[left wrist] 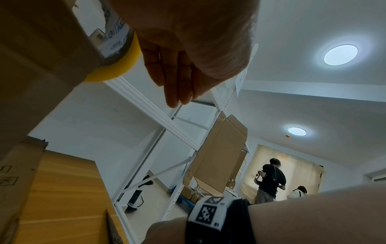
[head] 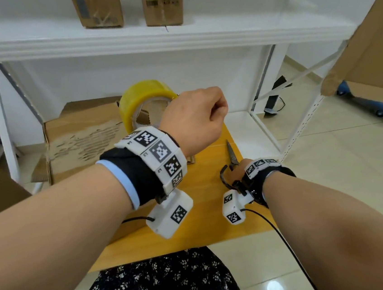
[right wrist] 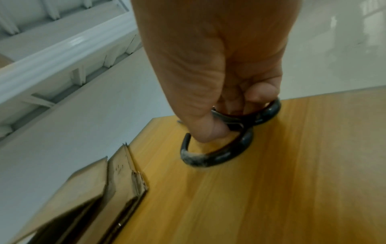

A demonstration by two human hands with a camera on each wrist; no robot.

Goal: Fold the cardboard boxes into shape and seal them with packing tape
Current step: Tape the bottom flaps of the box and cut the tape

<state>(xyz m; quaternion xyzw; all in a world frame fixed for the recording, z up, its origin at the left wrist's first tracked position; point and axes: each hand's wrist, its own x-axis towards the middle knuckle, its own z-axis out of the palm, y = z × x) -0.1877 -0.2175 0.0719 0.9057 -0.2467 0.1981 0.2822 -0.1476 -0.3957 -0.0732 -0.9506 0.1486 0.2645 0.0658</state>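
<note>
My left hand (head: 194, 116) is raised above the wooden table (head: 205, 219) and holds a yellow roll of packing tape (head: 138, 98) in the air. In the left wrist view the tape roll (left wrist: 119, 67) sits left of my fingers (left wrist: 173, 79), next to brown cardboard (left wrist: 41, 49). My right hand (head: 243, 165) rests low on the table, its thumb and fingers hooked through the black handles of the scissors (right wrist: 229, 153). The scissors' blades (head: 232, 153) lie flat, pointing away. A cardboard box (right wrist: 87, 189) stands on the table left of the scissors, mostly hidden under my left arm in the head view.
Two sealed boxes (head: 98, 8) (head: 162, 5) stand on the white shelf (head: 128, 45) ahead. Torn flat cardboard (head: 78, 137) lies on the floor under it. A large cardboard sheet (head: 369, 43) and a blue trolley (head: 370, 104) are at the right. Two people (left wrist: 271, 180) work far off.
</note>
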